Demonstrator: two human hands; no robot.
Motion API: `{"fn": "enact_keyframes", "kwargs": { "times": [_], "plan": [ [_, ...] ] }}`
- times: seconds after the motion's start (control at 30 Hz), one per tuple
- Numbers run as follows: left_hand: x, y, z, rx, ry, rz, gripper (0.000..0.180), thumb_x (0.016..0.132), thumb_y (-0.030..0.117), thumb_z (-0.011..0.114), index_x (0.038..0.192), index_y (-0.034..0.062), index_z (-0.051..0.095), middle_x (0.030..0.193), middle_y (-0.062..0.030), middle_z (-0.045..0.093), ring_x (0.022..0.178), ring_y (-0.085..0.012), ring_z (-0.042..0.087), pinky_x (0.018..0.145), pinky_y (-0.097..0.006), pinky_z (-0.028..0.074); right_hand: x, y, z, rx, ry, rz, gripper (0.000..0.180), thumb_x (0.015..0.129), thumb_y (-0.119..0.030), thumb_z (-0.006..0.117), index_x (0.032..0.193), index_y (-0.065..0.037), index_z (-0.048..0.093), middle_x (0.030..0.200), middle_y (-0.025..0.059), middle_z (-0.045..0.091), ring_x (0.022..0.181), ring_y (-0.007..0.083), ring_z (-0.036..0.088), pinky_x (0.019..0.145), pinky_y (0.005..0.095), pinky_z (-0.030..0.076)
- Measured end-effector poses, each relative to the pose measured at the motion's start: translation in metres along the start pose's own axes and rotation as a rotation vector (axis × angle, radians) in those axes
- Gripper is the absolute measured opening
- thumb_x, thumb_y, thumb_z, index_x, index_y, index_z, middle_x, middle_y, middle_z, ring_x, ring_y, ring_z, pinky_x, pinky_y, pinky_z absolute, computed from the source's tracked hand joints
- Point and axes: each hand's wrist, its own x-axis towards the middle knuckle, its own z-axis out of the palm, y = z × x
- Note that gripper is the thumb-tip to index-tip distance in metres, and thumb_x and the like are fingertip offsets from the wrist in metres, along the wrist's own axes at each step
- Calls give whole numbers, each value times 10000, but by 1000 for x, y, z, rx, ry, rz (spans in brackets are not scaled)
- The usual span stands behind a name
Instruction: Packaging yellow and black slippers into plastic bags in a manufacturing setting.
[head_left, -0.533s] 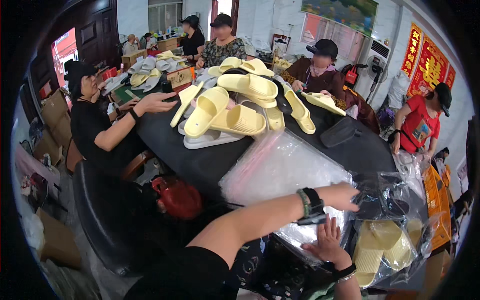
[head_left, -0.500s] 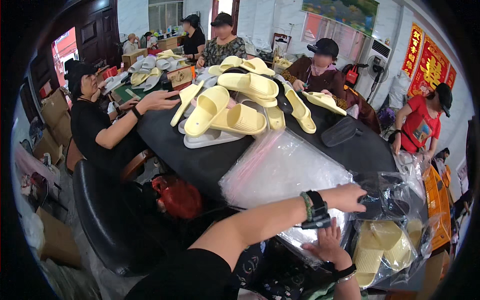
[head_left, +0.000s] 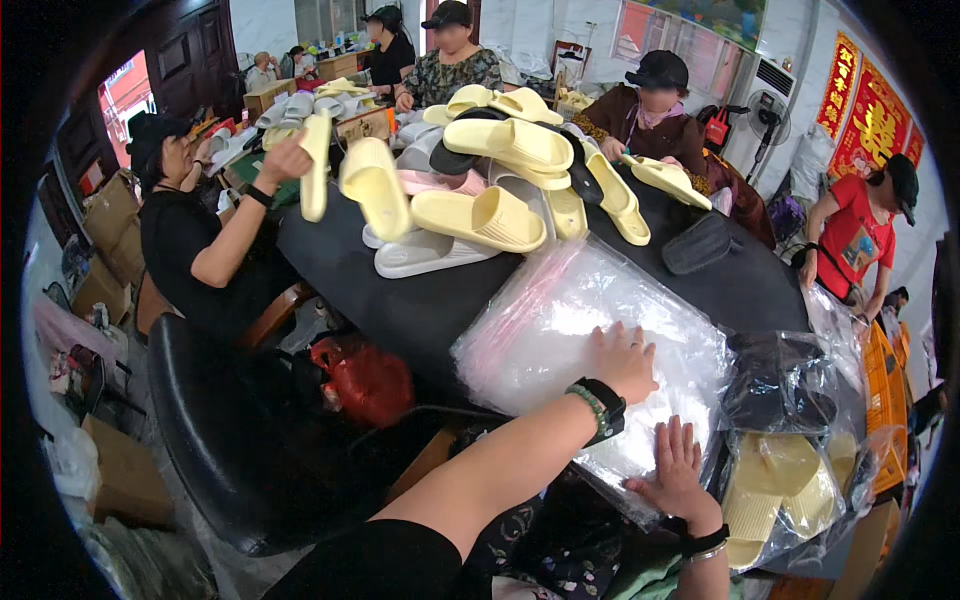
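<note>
My left hand [head_left: 626, 364] lies with fingers spread on a stack of clear plastic bags [head_left: 530, 325] with pinkish edges. Nearer to me, my right hand [head_left: 676, 476] rests, fingers also apart, on the near right part of the same stack. Neither holds anything. Just right of my right hand, a pair of pale yellow slide slippers [head_left: 755, 500] sits inside a clear bag. Behind that pair is a clear bag with something dark [head_left: 778, 385] under or in it; which, I cannot tell.
Yellow, grey, pink and black slippers [head_left: 480, 222] form a heap on the dark table [head_left: 350, 285]. A dark slipper [head_left: 700, 243] lies alone. A co-worker at left grips a yellow slipper [head_left: 315, 168]; others sit or stand around. An orange crate [head_left: 882, 400] stands at right.
My left hand has moved left from beside the bagged slippers onto the bag stack. The co-worker at left has picked up a yellow slipper, and another beside it is blurred by motion.
</note>
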Motion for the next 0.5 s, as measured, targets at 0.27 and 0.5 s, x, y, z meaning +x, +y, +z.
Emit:
{"fn": "enact_keyframes", "kwargs": {
  "times": [0.27, 0.5],
  "plan": [
    [-10, 14, -9, 0, -39, -70, 651, 897, 462, 558, 1458, 179, 389, 1563, -116, 250, 1433, -403, 175, 1091, -682, 132, -9, 21, -4, 9, 52, -107, 1032, 785, -590, 670, 1523, -91, 148, 1571, 236, 100, 1442, 467, 45, 1135, 576, 145],
    [-18, -3, -18, 89, 30, -16, 608, 902, 470, 557, 1402, 144, 447, 1498, -155, 349, 1384, -408, 294, 1058, -648, 269, -32, 44, -74, 140, 541, -63, 715, 797, -266, 761, 1407, -97, 429, 1523, 200, 290, 1418, 456, 192, 1108, 519, 293]
  ]
}}
